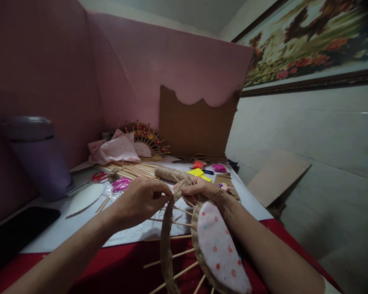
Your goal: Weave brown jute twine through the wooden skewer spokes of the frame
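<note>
A half-round craft piece has a pink floral fabric centre edged with twine, and thin wooden sticks fan out from it. A woven twine band curves across those sticks. At the band's upper end, my right hand is closed round the weave and stick ends. My left hand pinches at the left edge of the same band, thumb and forefinger together; the strand between them is mostly hidden. Just behind my hands lies a roll of twine.
Loose sticks, red-handled scissors, a white oval piece and yellow packets lie on the white-covered table. A purple tumbler and a dark phone-like slab stand left. Behind are a decorated fan piece and brown cardboard.
</note>
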`<state>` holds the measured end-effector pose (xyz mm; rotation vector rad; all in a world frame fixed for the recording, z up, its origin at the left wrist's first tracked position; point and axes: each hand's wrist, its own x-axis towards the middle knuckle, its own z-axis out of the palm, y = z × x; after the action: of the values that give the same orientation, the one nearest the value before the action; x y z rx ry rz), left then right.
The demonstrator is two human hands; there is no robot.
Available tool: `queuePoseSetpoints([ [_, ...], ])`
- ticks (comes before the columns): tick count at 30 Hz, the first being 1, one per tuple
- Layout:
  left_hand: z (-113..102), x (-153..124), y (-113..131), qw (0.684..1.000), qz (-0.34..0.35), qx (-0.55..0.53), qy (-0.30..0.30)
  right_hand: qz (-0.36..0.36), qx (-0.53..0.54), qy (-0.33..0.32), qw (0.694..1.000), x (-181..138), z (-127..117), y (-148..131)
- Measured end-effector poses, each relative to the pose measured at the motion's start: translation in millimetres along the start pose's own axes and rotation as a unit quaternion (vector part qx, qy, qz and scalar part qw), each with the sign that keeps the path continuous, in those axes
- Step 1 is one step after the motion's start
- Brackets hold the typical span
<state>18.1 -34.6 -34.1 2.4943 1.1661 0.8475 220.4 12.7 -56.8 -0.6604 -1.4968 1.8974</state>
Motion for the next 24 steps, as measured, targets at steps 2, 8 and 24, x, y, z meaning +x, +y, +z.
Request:
queuePoseSetpoints([
  [2,1.0,0.2,-0.6,1.000,0.000,-0.003,0.003,-0.004,-0.002,0.012,1.000,-0.3,-0.1,-1.8],
  [8,0.8,1.6,0.1,1.000,0.002,0.002,0.018,-0.020,0.010,0.068,0.997,-0.8,-4.4,-5.4],
  [24,-6.9,9.2,-2.2,0.975,-0.061,-0.214,0.025,-0.066,0.024,0.068,0.995,-4.7,-6.3,-11.3],
])
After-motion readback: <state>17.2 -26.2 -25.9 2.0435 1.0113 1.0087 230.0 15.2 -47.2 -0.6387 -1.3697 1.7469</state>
